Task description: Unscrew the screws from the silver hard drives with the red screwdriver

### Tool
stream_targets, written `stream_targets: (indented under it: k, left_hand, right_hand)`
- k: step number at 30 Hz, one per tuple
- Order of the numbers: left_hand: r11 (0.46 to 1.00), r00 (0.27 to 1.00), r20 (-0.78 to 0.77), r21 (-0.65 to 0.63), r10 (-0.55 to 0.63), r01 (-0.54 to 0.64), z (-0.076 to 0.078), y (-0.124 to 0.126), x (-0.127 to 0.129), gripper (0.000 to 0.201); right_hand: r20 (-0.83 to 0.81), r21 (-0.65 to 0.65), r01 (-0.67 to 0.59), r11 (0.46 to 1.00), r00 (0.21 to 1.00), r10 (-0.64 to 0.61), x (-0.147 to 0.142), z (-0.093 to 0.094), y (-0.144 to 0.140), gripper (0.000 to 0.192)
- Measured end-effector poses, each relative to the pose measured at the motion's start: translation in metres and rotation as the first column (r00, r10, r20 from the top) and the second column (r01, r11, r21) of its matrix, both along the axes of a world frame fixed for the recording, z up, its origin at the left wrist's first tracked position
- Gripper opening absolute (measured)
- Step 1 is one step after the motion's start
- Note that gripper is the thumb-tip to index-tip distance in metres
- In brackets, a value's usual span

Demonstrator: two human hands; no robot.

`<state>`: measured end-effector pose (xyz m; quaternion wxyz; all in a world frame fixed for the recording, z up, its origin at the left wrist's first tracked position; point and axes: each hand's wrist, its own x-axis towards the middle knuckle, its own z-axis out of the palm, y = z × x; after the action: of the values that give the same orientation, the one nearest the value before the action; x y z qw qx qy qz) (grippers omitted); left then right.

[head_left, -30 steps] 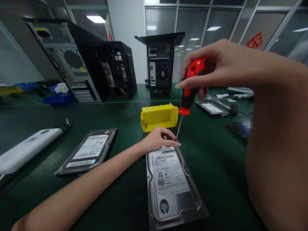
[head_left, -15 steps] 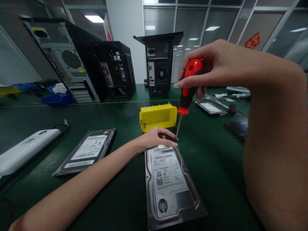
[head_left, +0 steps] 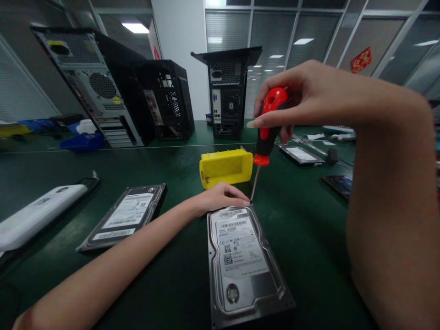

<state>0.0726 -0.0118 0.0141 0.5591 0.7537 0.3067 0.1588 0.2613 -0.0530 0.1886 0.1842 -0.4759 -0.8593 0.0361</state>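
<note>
A silver hard drive (head_left: 242, 261) with a white label lies flat on the green table (head_left: 302, 229) in front of me. My right hand (head_left: 302, 98) grips a red-and-black screwdriver (head_left: 268, 130) upright, its tip at the drive's far right corner. My left hand (head_left: 220, 198) rests at the drive's far edge, fingertips pinched beside the screwdriver tip. Whether a screw sits between the fingers is hidden.
A second hard drive (head_left: 127, 215) lies to the left, a white device (head_left: 34, 215) further left. A yellow plastic bin (head_left: 225, 167) stands behind the hands. Three open computer cases (head_left: 230, 91) stand at the back. Another drive (head_left: 300, 154) and a phone (head_left: 340, 184) lie at right.
My left fingertips have drawn in closer to the screwdriver tip. The screwdriver stays upright at the same corner of the drive, and my view shifted slightly.
</note>
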Motion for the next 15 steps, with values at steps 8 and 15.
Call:
stream_targets:
  k: [8, 15]
  left_hand:
    - [0.966, 0.999, -0.010, 0.253, -0.042, 0.043, -0.0002, -0.0001, 0.0029, 0.022]
    - [0.988, 0.997, -0.003, 0.136, 0.077, -0.076, -0.0020, -0.0012, 0.0059, 0.020]
  right_hand:
    - [-0.002, 0.048, 0.007, 0.999, 1.000, -0.007, 0.0090, 0.0002, -0.0009, 0.047]
    - [0.010, 0.048, 0.011, 0.999, 1.000, -0.012, 0.0091, -0.0001, -0.0009, 0.044]
